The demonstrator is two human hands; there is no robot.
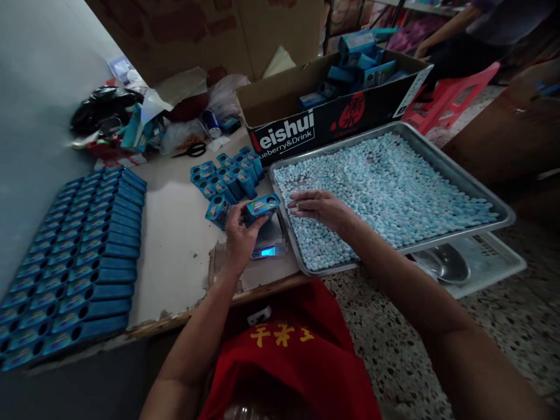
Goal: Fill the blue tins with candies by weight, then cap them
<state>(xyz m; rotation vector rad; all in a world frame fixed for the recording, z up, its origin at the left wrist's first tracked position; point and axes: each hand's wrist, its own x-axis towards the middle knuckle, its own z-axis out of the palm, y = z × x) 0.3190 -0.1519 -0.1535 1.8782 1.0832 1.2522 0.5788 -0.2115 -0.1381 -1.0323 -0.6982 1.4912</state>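
Note:
My left hand (243,233) grips a small blue box (263,205) with a round dark hole in its top. It holds the box upright above or on a small scale with a lit blue display (268,252); I cannot tell whether the two touch. My right hand (321,207) is over the left edge of a metal tray (503,213), with its fingers stretched toward the box. Pale blue and white pellets (394,186) cover the tray. Whether any are between my fingertips is too small to tell. Another blue box (217,211) stands just left of my left hand.
Several blue boxes (231,175) stand behind my left hand; long rows of them (87,251) fill the table's left side. A black-printed carton (324,125) holds more. Scissors (196,150) lie near bags. A metal scoop (450,265) rests below the tray. Another person's arm (450,29) shows behind.

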